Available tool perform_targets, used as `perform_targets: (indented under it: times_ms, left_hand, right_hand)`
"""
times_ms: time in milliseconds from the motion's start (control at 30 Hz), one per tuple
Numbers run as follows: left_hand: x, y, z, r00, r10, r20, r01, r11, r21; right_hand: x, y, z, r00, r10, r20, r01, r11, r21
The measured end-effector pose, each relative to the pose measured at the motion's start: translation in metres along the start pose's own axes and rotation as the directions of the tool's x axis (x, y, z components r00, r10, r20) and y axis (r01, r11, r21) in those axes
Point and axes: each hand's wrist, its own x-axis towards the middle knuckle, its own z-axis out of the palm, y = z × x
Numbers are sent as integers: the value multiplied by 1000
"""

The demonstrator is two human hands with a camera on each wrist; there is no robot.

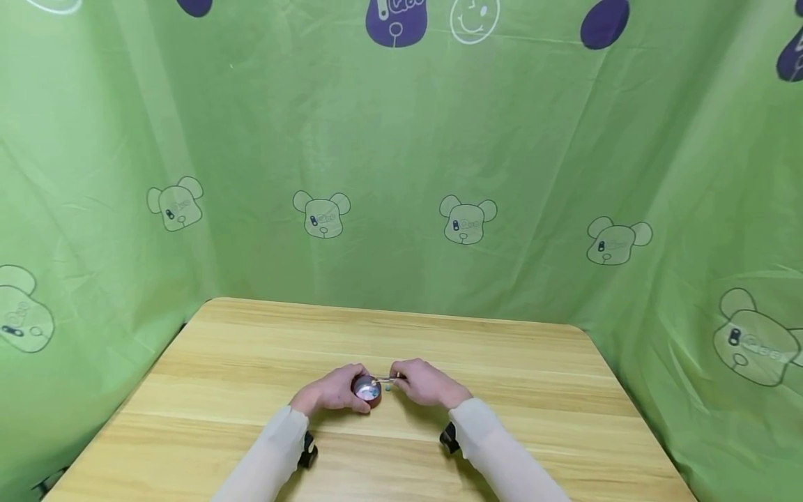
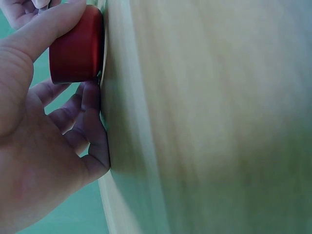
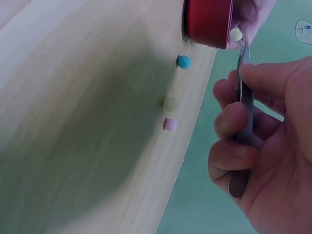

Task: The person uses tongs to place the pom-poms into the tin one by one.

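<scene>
Carrying pale yellow bead (image 3: 236, 34) in tweezers (image 3: 243, 97), right hand (image 1: 423, 382) pinched around them, bead right at rim of red round tin (image 3: 209, 22). Left hand (image 1: 335, 390) clamps tin steady on wooden table (image 1: 251, 362). Blue bead (image 3: 184, 61), green bead (image 3: 170, 103), pink bead (image 3: 170, 124) lie beside tin. We judge drop-in step underway; next calls for centring bead over opening, easing squeeze.

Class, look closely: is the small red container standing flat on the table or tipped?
Flat: the red container sits base-down on the table, steadied by the left hand; the right hand holds tweezers.
</scene>
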Motion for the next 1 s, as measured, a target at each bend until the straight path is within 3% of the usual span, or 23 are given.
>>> perform_targets:
  times_ms: [333,1000]
  left_hand:
    - [0,0,1,1000,8,1,-8,1000,6]
    - [-2,2,1,1000,2,0,-2,1000,26]
  right_hand:
    - [-4,1,-4,998,63,-2,-63,998,22]
    - [-25,28,-15,991,131,-33,-131,991,18]
